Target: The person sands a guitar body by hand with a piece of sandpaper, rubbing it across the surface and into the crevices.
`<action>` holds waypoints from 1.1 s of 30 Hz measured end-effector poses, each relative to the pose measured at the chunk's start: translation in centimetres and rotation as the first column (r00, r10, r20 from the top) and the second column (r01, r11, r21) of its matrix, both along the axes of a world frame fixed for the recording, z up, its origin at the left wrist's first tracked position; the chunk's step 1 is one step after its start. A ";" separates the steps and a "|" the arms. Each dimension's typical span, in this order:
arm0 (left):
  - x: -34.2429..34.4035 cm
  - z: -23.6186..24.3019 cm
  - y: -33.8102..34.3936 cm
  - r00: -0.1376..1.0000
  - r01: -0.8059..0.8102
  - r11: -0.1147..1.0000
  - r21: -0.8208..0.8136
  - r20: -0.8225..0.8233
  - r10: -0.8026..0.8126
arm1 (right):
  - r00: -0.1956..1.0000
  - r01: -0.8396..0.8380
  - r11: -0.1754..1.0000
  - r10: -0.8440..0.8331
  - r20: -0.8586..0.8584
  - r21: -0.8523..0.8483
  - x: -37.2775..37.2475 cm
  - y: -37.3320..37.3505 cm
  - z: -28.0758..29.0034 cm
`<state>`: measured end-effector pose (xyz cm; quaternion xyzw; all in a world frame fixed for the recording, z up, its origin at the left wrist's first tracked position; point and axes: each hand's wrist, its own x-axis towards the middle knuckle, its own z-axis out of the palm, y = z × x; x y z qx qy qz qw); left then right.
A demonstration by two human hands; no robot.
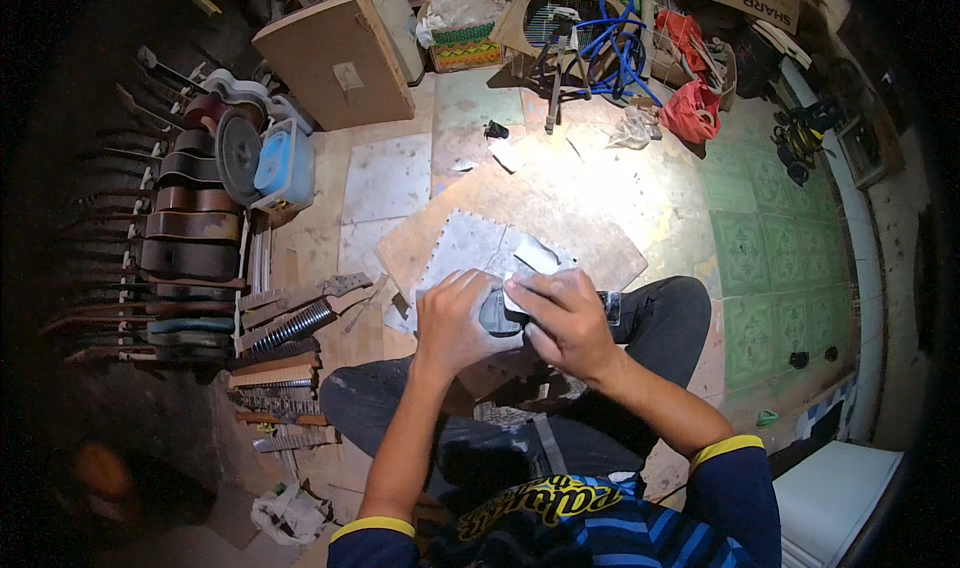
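1. I see the left hand point(458, 316) curled round a dark grey block point(500, 318), gripping it.
2. The right hand point(568, 320), fingers bent nearly closed, pinches a small white piece point(514, 295) at the block.
3. Beyond lies a pale, jagged-edged sheet point(462, 248) on a tan board point(570, 200).

Navy sleeves point(738, 508), yellow cuffs point(725, 450), blue-striped shirt point(645, 536), dark trousers point(672, 330)

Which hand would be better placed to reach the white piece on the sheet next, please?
Probably the right hand: it is nearer the white piece, which lies just beyond it. The left hand is farther off and appears to grip the dark piece.
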<state>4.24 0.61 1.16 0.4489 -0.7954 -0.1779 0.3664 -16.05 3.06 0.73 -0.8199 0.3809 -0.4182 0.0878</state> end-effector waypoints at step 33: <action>0.1 -0.7 -0.4 0.999 0.011 1.000 -0.020 -0.046 -0.012 | 0.988 -0.063 0.998 0.062 -0.139 -0.004 0.0 -0.8 1.9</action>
